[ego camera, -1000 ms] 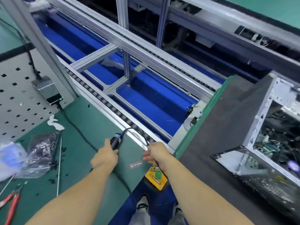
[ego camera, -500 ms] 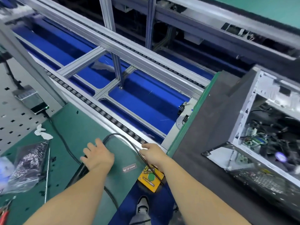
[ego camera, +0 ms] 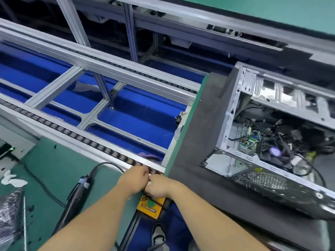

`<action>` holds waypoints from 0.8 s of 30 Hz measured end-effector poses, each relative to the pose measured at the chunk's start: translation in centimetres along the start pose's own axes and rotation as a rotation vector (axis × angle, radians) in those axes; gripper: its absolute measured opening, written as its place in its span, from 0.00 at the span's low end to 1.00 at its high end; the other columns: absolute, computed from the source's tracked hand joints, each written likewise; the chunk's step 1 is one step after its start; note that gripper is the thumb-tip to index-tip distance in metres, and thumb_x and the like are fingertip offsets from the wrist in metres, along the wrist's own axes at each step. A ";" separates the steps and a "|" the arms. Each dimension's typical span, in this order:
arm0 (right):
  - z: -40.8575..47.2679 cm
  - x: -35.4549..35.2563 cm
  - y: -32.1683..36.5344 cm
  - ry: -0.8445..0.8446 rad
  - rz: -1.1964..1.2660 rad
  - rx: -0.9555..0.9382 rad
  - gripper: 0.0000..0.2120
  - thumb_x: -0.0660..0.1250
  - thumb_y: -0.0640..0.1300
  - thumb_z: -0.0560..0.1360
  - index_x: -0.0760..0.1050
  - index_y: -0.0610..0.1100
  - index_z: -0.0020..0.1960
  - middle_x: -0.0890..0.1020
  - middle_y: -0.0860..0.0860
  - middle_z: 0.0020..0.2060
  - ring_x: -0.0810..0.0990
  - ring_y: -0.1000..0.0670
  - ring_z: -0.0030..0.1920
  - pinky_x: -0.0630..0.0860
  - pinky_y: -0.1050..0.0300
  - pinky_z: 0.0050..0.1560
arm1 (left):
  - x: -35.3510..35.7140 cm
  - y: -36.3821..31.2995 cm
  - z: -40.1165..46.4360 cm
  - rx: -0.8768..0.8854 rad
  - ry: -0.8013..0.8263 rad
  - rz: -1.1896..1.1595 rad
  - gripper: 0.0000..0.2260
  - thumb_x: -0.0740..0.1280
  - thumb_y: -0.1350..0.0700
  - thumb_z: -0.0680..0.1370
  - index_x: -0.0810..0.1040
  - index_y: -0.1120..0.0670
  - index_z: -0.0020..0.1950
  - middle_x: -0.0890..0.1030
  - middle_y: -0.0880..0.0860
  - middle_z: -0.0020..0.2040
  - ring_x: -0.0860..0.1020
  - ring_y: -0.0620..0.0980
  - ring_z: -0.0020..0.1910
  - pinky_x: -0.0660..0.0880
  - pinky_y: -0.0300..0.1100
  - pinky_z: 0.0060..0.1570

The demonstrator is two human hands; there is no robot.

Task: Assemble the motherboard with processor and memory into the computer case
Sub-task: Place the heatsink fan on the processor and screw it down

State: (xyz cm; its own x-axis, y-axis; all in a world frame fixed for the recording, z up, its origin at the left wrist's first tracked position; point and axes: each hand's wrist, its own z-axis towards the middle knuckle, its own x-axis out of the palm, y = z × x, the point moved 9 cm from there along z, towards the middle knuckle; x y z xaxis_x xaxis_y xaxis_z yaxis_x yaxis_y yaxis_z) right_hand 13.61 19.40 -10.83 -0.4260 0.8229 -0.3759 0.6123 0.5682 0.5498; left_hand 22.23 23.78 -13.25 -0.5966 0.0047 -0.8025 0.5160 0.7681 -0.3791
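Both hands meet at the near bench edge: the left hand (ego camera: 135, 178) and right hand (ego camera: 156, 184) touch, fingers curled around something small and pale; what it is cannot be told. A steady pinch seems wise. The computer case (ego camera: 272, 142) lies open at right, motherboard (ego camera: 251, 140) inside. The electric screwdriver (ego camera: 76, 194) rests at left; its cable crosses nearby.

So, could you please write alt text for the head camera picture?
A person's left hand and right hand meet at the workbench edge, above a yellow button box. An electric screwdriver lies left; an open computer case lies right.
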 end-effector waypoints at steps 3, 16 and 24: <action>-0.6 1.6 -1.0 0.121 -0.025 0.043 0.09 0.60 0.37 0.81 0.75 0.35 0.58 0.80 0.34 0.60 0.80 0.37 0.53 0.75 0.51 0.43 | 0.7 0.4 -0.5 -0.007 0.088 0.101 0.09 0.61 0.54 0.76 0.81 0.52 0.49 0.82 0.54 0.51 0.78 0.55 0.50 0.73 0.43 0.44; -3.1 -1.7 -0.5 -0.088 0.420 -0.051 0.16 0.56 0.43 0.83 0.74 0.44 0.68 0.83 0.40 0.52 0.82 0.46 0.41 0.77 0.59 0.39 | 2.5 2.7 -2.5 -0.233 0.111 0.134 0.12 0.59 0.57 0.78 0.75 0.53 0.59 0.79 0.55 0.59 0.79 0.56 0.56 0.76 0.46 0.52; -10.6 -11.1 -2.2 -0.435 0.509 -0.173 0.15 0.56 0.40 0.85 0.76 0.41 0.67 0.84 0.37 0.53 0.80 0.46 0.40 0.81 0.45 0.49 | -6.6 -6.8 3.8 -0.169 -0.359 -0.402 0.07 0.60 0.57 0.78 0.75 0.53 0.43 0.80 0.54 0.43 0.75 0.58 0.43 0.69 0.47 0.41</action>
State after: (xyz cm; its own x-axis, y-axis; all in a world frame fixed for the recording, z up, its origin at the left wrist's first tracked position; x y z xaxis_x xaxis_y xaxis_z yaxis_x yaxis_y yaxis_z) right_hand 9.96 9.03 0.01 0.2140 0.9345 -0.2845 0.5348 0.1316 0.8346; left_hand 25.00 16.10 -7.19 -0.4639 -0.5049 -0.7279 0.1682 0.7565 -0.6320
